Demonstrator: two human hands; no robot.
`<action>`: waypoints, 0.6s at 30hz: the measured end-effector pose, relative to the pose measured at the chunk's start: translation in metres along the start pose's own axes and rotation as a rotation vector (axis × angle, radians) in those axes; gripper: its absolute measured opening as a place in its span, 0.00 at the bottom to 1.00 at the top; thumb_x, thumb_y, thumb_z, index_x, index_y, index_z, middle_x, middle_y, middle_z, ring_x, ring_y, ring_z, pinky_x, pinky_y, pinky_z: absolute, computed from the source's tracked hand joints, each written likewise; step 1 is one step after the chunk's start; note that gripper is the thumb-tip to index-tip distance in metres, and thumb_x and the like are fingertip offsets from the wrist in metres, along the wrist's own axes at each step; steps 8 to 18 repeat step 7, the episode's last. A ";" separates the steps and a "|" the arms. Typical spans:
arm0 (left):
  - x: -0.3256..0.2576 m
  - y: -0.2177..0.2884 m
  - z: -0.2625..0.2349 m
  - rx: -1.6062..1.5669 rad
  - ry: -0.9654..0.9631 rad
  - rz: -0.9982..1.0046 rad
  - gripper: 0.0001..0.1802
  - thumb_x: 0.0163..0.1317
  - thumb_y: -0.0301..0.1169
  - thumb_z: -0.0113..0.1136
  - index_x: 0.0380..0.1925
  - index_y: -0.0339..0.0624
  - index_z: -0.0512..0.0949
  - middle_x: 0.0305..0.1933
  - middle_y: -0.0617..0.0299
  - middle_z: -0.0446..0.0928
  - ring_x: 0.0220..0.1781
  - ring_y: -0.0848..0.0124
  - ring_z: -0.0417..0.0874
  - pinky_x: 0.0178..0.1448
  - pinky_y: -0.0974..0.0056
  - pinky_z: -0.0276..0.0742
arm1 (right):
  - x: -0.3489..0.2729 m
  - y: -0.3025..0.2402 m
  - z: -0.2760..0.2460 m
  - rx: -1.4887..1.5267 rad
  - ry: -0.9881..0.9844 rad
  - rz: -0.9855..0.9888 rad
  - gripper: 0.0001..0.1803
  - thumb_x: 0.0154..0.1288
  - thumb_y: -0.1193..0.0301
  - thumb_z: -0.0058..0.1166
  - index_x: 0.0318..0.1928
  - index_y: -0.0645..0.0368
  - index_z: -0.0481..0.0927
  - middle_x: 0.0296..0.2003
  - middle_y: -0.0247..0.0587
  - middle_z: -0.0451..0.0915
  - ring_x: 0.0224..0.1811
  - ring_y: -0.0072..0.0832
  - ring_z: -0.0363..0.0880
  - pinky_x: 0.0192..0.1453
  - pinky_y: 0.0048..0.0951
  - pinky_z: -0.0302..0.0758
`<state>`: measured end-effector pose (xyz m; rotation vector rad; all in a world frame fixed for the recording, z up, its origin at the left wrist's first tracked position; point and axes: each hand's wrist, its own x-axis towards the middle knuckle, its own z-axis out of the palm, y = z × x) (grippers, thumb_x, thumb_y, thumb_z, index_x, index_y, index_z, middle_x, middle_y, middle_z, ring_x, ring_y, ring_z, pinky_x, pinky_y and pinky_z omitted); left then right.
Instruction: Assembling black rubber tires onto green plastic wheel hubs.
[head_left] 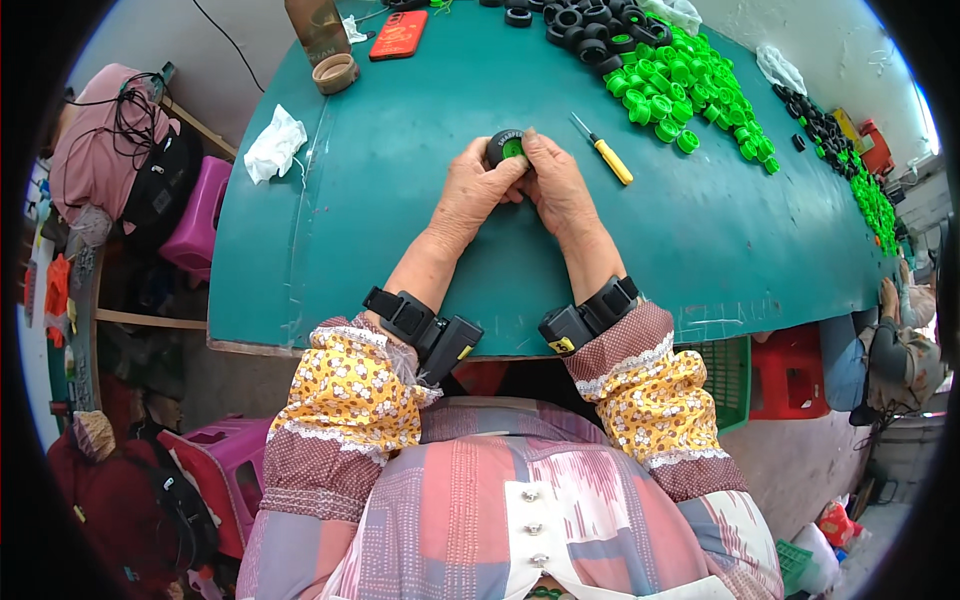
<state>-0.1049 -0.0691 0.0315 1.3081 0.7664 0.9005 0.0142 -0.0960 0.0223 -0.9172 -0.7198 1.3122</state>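
Black-green wheel half hidden behind fingers.

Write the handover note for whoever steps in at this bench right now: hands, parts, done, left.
Left hand and right hand: both grip one small black wheel with a green hub, held together just above the green table.
Parts: a pile of green hubs and a pile of black tyres lie at the far side of the table. A yellow-handled screwdriver lies just right of the hands, untouched.
Done: the green hub sits inside the black tyre in hand; whether it is fully seated cannot be told.
Left: large loose piles of both parts remain.
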 end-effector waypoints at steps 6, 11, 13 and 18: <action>0.001 -0.002 0.000 0.023 -0.020 -0.033 0.18 0.53 0.38 0.61 0.38 0.37 0.70 0.26 0.63 0.76 0.24 0.79 0.77 0.27 0.78 0.72 | -0.008 -0.006 0.007 -0.055 0.035 -0.023 0.17 0.63 0.61 0.50 0.43 0.63 0.74 0.26 0.30 0.73 0.24 0.15 0.68 0.26 0.16 0.67; 0.001 0.001 -0.001 0.043 -0.040 -0.054 0.20 0.53 0.40 0.62 0.38 0.37 0.70 0.27 0.62 0.77 0.25 0.78 0.78 0.28 0.78 0.72 | -0.007 -0.005 0.006 -0.092 0.013 -0.055 0.19 0.62 0.61 0.51 0.45 0.63 0.73 0.28 0.30 0.73 0.24 0.15 0.68 0.26 0.15 0.67; 0.001 0.001 -0.001 0.043 -0.040 -0.054 0.20 0.53 0.40 0.62 0.38 0.37 0.70 0.27 0.62 0.77 0.25 0.78 0.78 0.28 0.78 0.72 | -0.007 -0.005 0.006 -0.092 0.013 -0.055 0.19 0.62 0.61 0.51 0.45 0.63 0.73 0.28 0.30 0.73 0.24 0.15 0.68 0.26 0.15 0.67; 0.001 0.001 -0.001 0.043 -0.040 -0.054 0.20 0.53 0.40 0.62 0.38 0.37 0.70 0.27 0.62 0.77 0.25 0.78 0.78 0.28 0.78 0.72 | -0.007 -0.005 0.006 -0.092 0.013 -0.055 0.19 0.62 0.61 0.51 0.45 0.63 0.73 0.28 0.30 0.73 0.24 0.15 0.68 0.26 0.15 0.67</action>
